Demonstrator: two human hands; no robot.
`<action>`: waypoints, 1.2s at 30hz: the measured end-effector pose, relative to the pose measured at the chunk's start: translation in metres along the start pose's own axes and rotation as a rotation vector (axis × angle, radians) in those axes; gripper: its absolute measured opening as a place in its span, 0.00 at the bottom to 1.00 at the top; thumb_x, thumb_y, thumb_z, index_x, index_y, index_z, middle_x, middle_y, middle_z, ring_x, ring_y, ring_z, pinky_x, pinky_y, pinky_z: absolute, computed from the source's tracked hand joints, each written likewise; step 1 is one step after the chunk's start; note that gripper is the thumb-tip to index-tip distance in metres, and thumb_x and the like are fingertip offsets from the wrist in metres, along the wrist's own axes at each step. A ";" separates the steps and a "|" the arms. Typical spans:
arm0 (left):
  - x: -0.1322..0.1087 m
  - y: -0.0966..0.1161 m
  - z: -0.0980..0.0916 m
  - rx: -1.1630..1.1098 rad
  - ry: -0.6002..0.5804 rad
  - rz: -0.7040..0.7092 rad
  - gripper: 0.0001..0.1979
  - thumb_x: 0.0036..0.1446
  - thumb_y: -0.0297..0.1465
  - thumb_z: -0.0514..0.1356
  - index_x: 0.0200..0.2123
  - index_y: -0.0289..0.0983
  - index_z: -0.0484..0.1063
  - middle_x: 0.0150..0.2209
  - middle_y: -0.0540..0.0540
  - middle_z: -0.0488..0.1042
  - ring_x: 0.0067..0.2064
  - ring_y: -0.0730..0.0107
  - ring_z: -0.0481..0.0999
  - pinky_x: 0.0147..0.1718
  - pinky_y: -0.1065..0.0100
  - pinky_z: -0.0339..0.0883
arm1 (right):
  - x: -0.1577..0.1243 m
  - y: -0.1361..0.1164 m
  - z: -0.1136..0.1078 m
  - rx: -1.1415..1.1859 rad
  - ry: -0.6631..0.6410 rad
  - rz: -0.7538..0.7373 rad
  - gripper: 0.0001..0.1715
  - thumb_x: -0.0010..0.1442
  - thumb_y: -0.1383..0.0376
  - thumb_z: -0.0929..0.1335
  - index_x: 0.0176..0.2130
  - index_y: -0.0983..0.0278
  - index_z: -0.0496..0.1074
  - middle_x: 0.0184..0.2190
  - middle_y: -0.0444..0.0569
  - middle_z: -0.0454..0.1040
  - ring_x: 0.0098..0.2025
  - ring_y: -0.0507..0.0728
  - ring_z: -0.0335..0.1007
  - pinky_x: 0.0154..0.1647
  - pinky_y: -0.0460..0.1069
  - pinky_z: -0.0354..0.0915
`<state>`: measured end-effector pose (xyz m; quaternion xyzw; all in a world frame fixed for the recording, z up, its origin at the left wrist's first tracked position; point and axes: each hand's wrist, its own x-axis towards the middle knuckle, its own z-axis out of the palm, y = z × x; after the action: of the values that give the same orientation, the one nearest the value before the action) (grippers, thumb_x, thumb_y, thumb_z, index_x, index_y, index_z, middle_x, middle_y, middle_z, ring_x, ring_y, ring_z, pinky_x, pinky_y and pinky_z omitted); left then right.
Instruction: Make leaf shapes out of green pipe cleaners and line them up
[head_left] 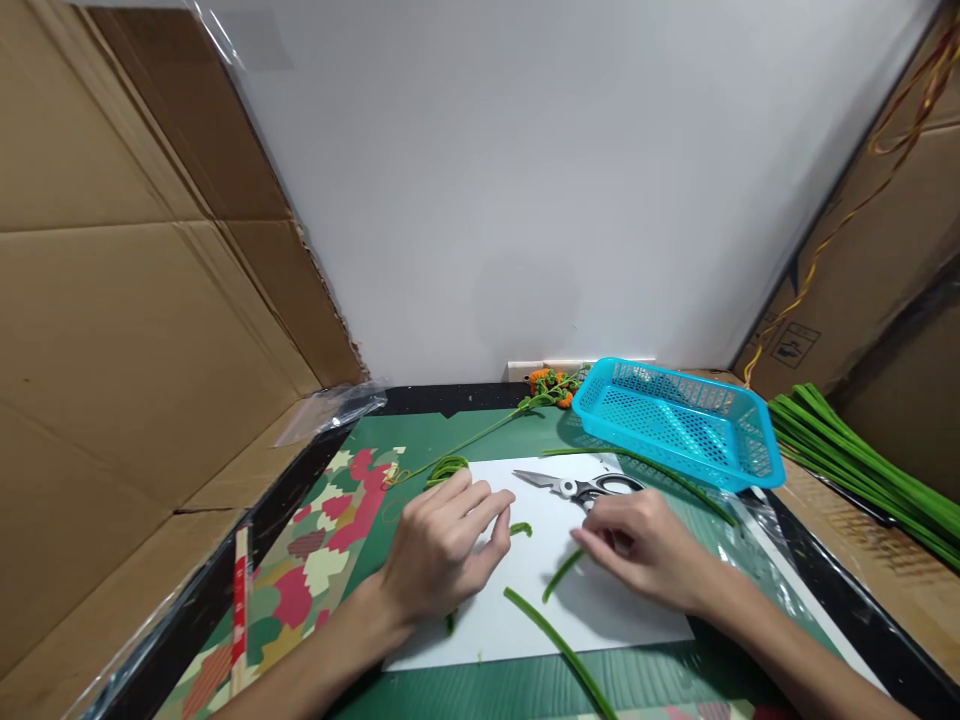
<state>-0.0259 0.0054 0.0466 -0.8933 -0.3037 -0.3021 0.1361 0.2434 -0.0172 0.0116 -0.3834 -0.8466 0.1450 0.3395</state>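
My left hand (450, 530) is closed in a pinch over the white paper (637, 610). A short curled green pipe cleaner (521, 528) pokes out at its fingertips, and another green end shows below the palm. My right hand (645, 545) is closed too, with a short green pipe cleaner piece (561, 575) sticking out from under its fingertips. Just behind the right hand lie scissors (570, 487) with black and white handles. A longer green pipe cleaner (555, 640) lies between the hands toward the front edge. Green loops (448, 466) show behind my left hand.
A blue plastic basket (675, 420) stands at the back right, with a green pipe cleaner (660, 468) in front. A bundle of green stems (862, 460) lies farther right. Orange flowers (551, 385) on a stem rest at the back. Cardboard walls (135, 250) flank the table.
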 end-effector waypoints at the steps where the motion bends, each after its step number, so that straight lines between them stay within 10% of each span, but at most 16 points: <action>1: 0.000 -0.001 0.000 0.017 0.024 0.018 0.07 0.65 0.22 0.60 0.40 0.35 0.79 0.27 0.48 0.76 0.31 0.63 0.68 0.32 0.63 0.60 | -0.001 -0.005 0.001 0.018 -0.103 -0.029 0.20 0.73 0.61 0.68 0.28 0.62 0.73 0.22 0.41 0.73 0.23 0.50 0.65 0.27 0.47 0.54; 5: -0.002 -0.007 -0.001 0.051 0.076 0.044 0.06 0.64 0.21 0.62 0.42 0.34 0.78 0.28 0.49 0.78 0.30 0.64 0.68 0.31 0.63 0.62 | -0.003 -0.019 0.014 -0.179 -0.230 -0.100 0.19 0.68 0.59 0.72 0.26 0.62 0.72 0.21 0.42 0.75 0.21 0.51 0.63 0.28 0.51 0.48; 13: -0.010 0.006 0.005 0.003 0.069 0.118 0.08 0.64 0.21 0.60 0.43 0.35 0.77 0.26 0.50 0.77 0.28 0.66 0.69 0.28 0.63 0.61 | -0.001 0.028 -0.004 -0.508 0.178 0.214 0.20 0.75 0.61 0.63 0.32 0.63 0.74 0.30 0.48 0.79 0.26 0.55 0.72 0.27 0.51 0.46; 25: -0.025 0.047 0.019 -0.271 -0.132 0.490 0.09 0.57 0.28 0.58 0.40 0.34 0.77 0.24 0.49 0.69 0.24 0.64 0.65 0.19 0.60 0.53 | 0.007 0.041 -0.013 -0.752 -0.184 0.685 0.25 0.78 0.64 0.59 0.69 0.56 0.66 0.39 0.53 0.86 0.38 0.66 0.84 0.29 0.50 0.50; 36: -0.031 0.060 0.021 -0.289 -0.323 0.486 0.03 0.57 0.27 0.63 0.36 0.37 0.73 0.29 0.49 0.72 0.26 0.65 0.69 0.20 0.60 0.60 | 0.010 0.044 -0.011 -0.701 -0.213 0.744 0.20 0.78 0.61 0.59 0.60 0.58 0.73 0.39 0.54 0.85 0.39 0.66 0.83 0.31 0.50 0.55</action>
<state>0.0017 -0.0461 0.0072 -0.9861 -0.0534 -0.1549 0.0261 0.2702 0.0195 0.0020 -0.7321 -0.6806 0.0021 0.0284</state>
